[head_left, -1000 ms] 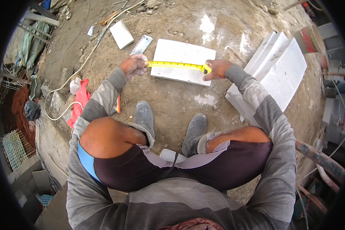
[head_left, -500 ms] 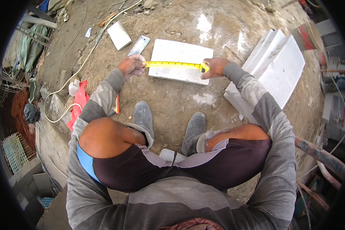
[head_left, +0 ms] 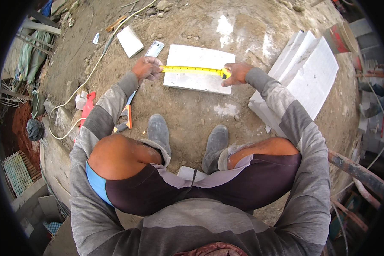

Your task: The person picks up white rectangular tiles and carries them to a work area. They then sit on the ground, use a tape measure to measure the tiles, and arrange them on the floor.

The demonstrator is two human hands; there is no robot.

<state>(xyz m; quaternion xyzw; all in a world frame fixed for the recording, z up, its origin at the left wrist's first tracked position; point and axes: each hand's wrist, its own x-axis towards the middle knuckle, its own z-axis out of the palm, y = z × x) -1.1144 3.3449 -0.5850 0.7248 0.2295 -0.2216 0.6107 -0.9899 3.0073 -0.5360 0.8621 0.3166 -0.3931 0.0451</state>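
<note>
Dusty brown ground [head_left: 187,112] is filling most of the view, w/ white powder patches [head_left: 225,26] showing up ahead. Over on the R, big white blocks [head_left: 313,79] are resting close together, a tan & red bucket [head_left: 342,38] is standing just past them, and pipes [head_left: 357,170] are crossing the lower R rim. On the L, a pale cord [head_left: 108,44] is curving down past a red cloth [head_left: 88,107], w/ green sheeting [head_left: 34,53] hanging farther out. Mid-view, a white slab [head_left: 200,55] is lying flat on the dirt; an orange-handled saw [head_left: 129,116] is lying partly hidden by the L arm. Yellow tape measure [head_left: 192,70] is running lengthwise over the slab; can't tell if touching. L hand [head_left: 147,68] is pinching the tape's end, fingers closed, just off the slab's L edge; R hand [head_left: 238,73] is gripping its case, fingers curled round, nr the R edge
</note>
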